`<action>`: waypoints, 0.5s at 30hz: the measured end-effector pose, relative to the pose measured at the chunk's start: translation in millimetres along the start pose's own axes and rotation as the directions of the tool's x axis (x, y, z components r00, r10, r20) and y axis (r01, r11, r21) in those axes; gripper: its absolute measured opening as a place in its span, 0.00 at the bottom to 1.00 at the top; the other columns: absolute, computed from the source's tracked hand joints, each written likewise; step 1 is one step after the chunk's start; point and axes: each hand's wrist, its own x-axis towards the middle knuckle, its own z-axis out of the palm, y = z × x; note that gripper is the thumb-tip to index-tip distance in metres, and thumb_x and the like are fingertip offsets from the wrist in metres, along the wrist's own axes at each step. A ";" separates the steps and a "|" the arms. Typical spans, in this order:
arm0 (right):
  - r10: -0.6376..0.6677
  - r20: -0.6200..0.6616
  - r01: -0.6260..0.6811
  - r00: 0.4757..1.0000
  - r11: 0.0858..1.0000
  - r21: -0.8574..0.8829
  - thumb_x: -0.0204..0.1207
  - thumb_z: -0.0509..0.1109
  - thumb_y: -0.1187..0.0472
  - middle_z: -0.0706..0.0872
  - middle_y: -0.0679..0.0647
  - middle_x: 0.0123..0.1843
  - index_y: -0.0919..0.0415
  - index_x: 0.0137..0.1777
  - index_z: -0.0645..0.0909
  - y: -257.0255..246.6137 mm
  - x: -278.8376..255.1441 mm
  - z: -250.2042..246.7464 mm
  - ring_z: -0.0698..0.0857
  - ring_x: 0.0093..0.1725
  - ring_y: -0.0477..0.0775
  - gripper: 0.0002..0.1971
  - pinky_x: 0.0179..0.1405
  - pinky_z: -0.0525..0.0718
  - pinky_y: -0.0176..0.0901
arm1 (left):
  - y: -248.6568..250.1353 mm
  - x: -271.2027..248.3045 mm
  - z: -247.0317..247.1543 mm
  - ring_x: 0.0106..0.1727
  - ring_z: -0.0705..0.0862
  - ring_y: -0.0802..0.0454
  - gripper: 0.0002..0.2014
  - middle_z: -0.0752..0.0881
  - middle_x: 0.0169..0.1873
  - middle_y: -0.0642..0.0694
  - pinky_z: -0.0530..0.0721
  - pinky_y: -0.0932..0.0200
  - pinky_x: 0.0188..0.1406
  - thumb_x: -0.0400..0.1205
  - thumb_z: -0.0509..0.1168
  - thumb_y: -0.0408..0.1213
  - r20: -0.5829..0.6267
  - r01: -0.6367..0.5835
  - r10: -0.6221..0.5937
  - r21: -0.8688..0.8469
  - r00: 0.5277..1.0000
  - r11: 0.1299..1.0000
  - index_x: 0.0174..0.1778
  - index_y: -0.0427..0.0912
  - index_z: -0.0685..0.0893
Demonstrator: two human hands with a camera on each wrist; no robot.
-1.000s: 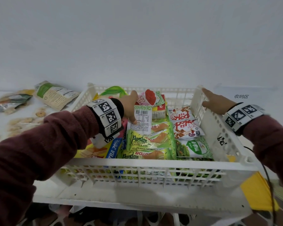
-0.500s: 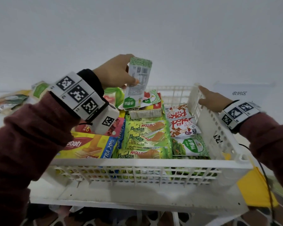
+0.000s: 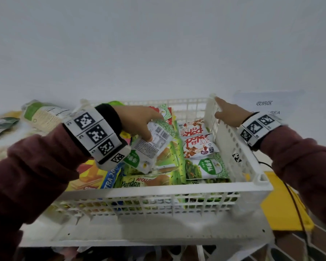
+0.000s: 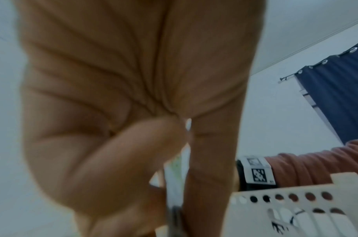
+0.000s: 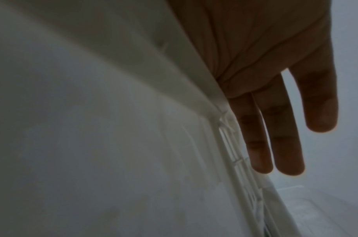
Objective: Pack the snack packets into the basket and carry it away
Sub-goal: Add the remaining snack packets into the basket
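A white slotted basket (image 3: 177, 187) stands on the table, full of snack packets: green Pandan cakes (image 3: 152, 180), red-and-white packs (image 3: 198, 146), a yellow wafer box (image 3: 94, 178). My left hand (image 3: 139, 123) pinches a green-and-white packet (image 3: 149, 147), label side up, low over the middle of the basket. In the left wrist view the thumb and fingers (image 4: 133, 160) close on the packet's thin edge (image 4: 175, 176). My right hand (image 3: 228, 114) rests on the basket's right wall (image 3: 231, 144), its fingers (image 5: 275, 136) straight along the wall's outer side (image 5: 230, 144).
More packets lie on the table at the left: a green-and-cream pouch (image 3: 43, 115) and a dark green one (image 3: 2, 125). A yellow sheet (image 3: 282, 206) and a black cable (image 3: 297, 208) lie right of the basket. A white wall stands close behind.
My left hand lifted the green-and-white packet up out of the basket, then brought it back down, tilted flat over the Pandan packs. The right hand stayed on the basket's right wall.
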 end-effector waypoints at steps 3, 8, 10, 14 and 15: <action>0.000 0.005 0.000 1.000 1.000 0.007 0.83 0.54 0.60 0.74 0.68 0.72 0.54 0.83 0.43 -0.8 -1.6 -0.4 0.79 0.63 0.65 0.32 0.55 0.74 0.46 | 5.8 -4.5 -12.3 0.28 0.80 0.55 0.21 0.84 0.43 0.43 0.79 0.60 0.27 0.76 0.68 0.30 -0.084 -0.053 0.045 -0.100 0.995 0.994 0.65 0.40 0.75; -0.009 0.002 0.009 1.000 1.000 0.010 0.83 0.53 0.60 0.74 0.69 0.71 0.56 0.82 0.44 -2.0 -3.5 -1.3 0.79 0.63 0.65 0.31 0.55 0.75 0.46 | 43.3 -15.0 -19.1 0.16 0.80 0.61 0.16 0.84 0.43 0.52 0.79 0.66 0.19 0.76 0.66 0.30 -0.190 -0.228 0.186 -0.230 0.964 0.946 0.56 0.50 0.73; -0.017 -0.006 0.017 1.000 1.000 0.021 0.82 0.54 0.61 0.75 0.69 0.70 0.56 0.82 0.45 -2.0 -3.8 -1.8 0.78 0.63 0.65 0.31 0.55 0.74 0.46 | 64.8 -15.6 -9.8 0.18 0.82 0.63 0.17 0.81 0.40 0.56 0.79 0.68 0.19 0.76 0.67 0.30 -0.171 -0.282 0.247 -0.222 0.954 0.934 0.56 0.49 0.72; -0.023 0.008 0.023 1.000 0.999 0.046 0.82 0.53 0.60 0.76 0.68 0.69 0.55 0.82 0.44 -1.8 -4.4 -2.5 0.79 0.52 0.61 0.31 0.50 0.74 0.44 | 106.6 -1.7 25.5 0.39 0.86 0.50 0.18 0.82 0.51 0.45 0.87 0.51 0.39 0.75 0.67 0.30 -0.037 -0.378 0.378 -0.012 0.925 0.926 0.57 0.46 0.70; -0.026 0.009 0.026 1.000 0.998 0.048 0.83 0.53 0.60 0.77 0.68 0.67 0.55 0.82 0.44 -1.8 -4.8 -2.8 0.78 0.49 0.59 0.31 0.48 0.73 0.43 | 116.6 3.8 34.5 0.48 0.84 0.46 0.18 0.81 0.54 0.42 0.85 0.48 0.48 0.76 0.66 0.30 0.010 -0.400 0.401 0.083 0.916 0.913 0.60 0.43 0.71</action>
